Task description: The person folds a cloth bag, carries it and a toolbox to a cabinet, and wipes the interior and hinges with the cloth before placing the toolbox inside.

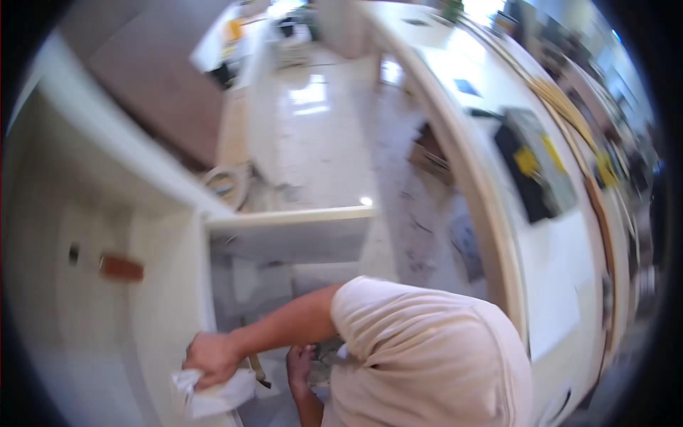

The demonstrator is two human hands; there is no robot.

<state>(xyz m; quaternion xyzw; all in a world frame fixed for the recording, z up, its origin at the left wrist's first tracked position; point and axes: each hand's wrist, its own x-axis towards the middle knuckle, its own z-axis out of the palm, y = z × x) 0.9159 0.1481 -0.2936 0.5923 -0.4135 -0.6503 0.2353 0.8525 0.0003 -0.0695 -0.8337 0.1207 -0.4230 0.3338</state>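
A light-coloured sleeve and shoulder fill the lower middle, and my right arm reaches left from them. My right hand (213, 359) is closed on a crumpled white cloth (220, 395), pressed against the pale panel edge of a cabinet (171, 306). Lower and nearer the body is my left hand (302, 364), its fingers bent but apart, with nothing visible in them; part of it is hard to make out. Between the hands lies a thin tan and dark tool (257, 368). A reddish-brown block (122, 267) shows on the cabinet's inner side at the left.
A pale crossbar (292, 218) runs above the arm, with a roll of tape (226, 183) behind it. To the right, a long white worktop (562, 285) carries a grey, black and yellow toolbox (537, 165). A cardboard box (431, 154) and a bluish bag (466, 245) are on the floor.
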